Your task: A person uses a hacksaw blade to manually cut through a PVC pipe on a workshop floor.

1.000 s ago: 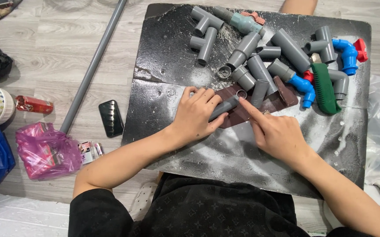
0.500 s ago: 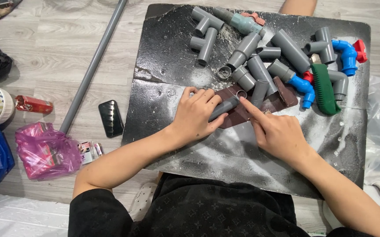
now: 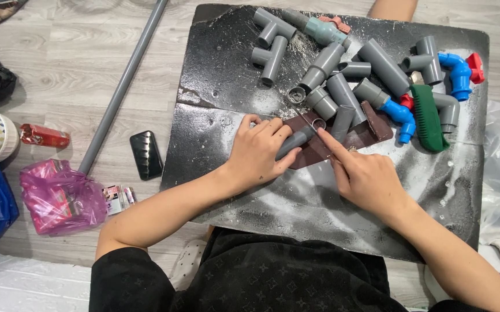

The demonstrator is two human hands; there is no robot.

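My left hand (image 3: 257, 152) is wrapped around a short grey pipe piece (image 3: 302, 137) that lies on a brown sheet (image 3: 351, 140) on the dark board (image 3: 227, 75). My right hand (image 3: 366, 180) rests beside it, its forefinger stretched out and touching the open end of that pipe. Behind the hands, a heap of grey pipe fittings (image 3: 342, 86) covers the board's far half, with tees at the far left of the heap.
Blue elbow fittings (image 3: 456, 72), red caps (image 3: 475, 66) and a green-handled tool (image 3: 428, 117) lie at the right of the heap. On the wood floor to the left are a long grey pipe (image 3: 124, 84), a black phone (image 3: 146, 155), a pink bag (image 3: 59, 196) and a red lighter (image 3: 45, 136).
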